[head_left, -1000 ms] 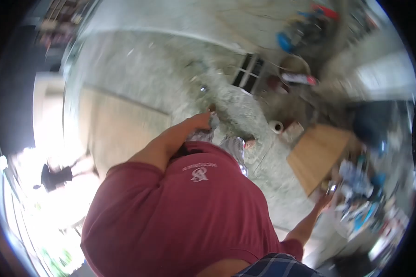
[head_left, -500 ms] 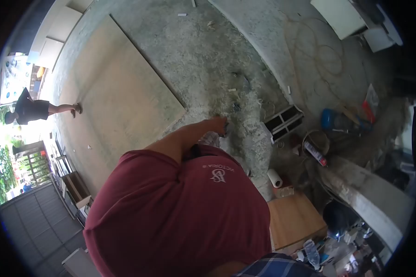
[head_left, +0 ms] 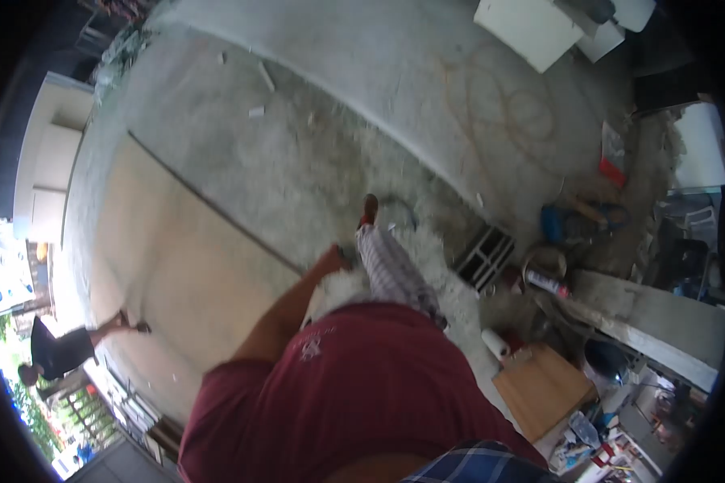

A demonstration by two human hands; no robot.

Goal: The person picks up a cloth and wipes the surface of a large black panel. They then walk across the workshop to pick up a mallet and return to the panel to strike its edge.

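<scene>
My left hand [head_left: 331,261] hangs at the end of a bent arm, in front of my maroon shirt [head_left: 362,370]. Its fingers look closed around a small dark thing [head_left: 345,257], too blurred to name. Beyond the shirt, one leg in pale checked trousers [head_left: 395,274] reaches forward, with a brown shoe [head_left: 370,204] on the rough concrete floor. Beside the hand is the corner of a large tan floor panel [head_left: 193,266]. My right hand is out of view.
A hollow block [head_left: 485,256], a white roll [head_left: 495,344], a brown box [head_left: 544,390] and a spray can [head_left: 546,283] lie right. A coiled hose [head_left: 507,117] spreads on the floor. Another person [head_left: 60,350] is at the far left.
The view has turned, and the floor panel and the other person sit lower in it. One leg and shoe have come into sight. My left hand appears farther left and lower.
</scene>
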